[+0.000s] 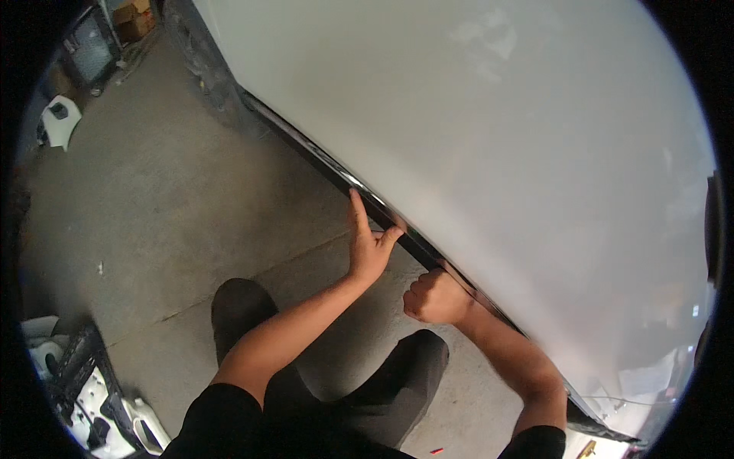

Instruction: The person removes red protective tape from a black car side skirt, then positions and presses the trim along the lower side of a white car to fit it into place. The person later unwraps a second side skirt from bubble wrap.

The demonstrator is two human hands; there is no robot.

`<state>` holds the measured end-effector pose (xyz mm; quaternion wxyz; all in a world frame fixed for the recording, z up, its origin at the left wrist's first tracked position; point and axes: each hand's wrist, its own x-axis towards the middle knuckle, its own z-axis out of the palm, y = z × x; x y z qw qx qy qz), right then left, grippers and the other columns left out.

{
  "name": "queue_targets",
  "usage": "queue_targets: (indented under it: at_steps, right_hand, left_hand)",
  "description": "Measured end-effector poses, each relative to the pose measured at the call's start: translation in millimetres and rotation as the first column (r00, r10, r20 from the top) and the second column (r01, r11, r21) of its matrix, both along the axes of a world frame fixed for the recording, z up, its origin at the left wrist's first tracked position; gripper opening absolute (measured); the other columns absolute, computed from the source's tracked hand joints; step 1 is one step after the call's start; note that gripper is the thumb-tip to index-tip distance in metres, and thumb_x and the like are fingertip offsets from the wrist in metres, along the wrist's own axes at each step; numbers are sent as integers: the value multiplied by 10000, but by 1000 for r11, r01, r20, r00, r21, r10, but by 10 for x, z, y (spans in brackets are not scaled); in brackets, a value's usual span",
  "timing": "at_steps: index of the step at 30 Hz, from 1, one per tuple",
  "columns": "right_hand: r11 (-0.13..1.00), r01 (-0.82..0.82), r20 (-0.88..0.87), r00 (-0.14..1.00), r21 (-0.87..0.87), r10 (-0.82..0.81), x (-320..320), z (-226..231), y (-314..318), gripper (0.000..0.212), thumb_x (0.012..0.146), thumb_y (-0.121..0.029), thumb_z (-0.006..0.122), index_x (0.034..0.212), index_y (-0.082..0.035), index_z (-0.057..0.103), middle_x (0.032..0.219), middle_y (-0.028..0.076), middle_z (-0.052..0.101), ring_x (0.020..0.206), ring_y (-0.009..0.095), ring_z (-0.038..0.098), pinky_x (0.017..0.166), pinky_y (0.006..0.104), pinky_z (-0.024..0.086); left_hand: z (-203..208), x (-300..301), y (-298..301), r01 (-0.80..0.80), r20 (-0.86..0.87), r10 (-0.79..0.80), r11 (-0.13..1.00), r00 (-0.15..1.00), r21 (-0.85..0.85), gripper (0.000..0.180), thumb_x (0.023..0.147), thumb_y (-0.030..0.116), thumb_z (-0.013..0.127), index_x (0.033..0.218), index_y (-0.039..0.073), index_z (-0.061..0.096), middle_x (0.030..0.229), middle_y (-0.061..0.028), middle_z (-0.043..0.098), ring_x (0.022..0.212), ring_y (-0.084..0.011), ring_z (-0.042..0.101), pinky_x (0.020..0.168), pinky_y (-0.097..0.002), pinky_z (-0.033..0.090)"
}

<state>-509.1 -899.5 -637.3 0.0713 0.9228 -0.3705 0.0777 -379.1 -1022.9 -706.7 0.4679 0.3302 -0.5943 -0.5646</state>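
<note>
A large white car body panel fills the upper right. Along its lower edge run a shiny chrome trim strip and, beside it, a black sill. My left hand lies against the sill and trim, with thumb and index finger spread apart and their tips touching it. Its other fingers are partly hidden below the edge. My right hand is closed in a fist further down the same edge, its thumb side against the sill. No tool shows in the fist.
A dark wheel stands at the upper left beyond the panel. White and black plastic parts lie at the lower left, with a white curved piece above. A small red object rests on the concrete floor. My knees are below my arms.
</note>
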Motion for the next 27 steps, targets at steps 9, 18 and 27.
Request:
queue_targets:
  at_steps: [9,18,27]
  right_hand:
    - [968,219,-118,972,124,-205,40,-220,27,212,664,-267,641,539,-115,561,561,46,574,589,215,619,486,389,457]
    - [826,507,256,788,245,-560,308,-218,1554,216,743,-252,657,615,-121,542,600,51,548,551,237,567,476,378,449]
    - [-443,721,509,-692,533,-512,-510,-329,3622,272,857,-218,702,1026,-24,612,746,98,626,683,196,621,574,360,494]
  left_hand:
    - [-394,-36,85,-24,244,48,995,969,-99,1059,924,245,650,1504,49,-214,1583,-279,-76,1438,-350,192,1090,-425,361]
    - [-70,-35,108,114,18,-122,963,992,244,956,997,436,510,1507,109,-231,1318,-280,448,1099,-341,602,935,-439,540]
    - [76,82,-287,121,-15,-122,949,992,291,911,988,489,504,1545,80,-90,1498,-252,288,1187,-356,559,956,-416,520]
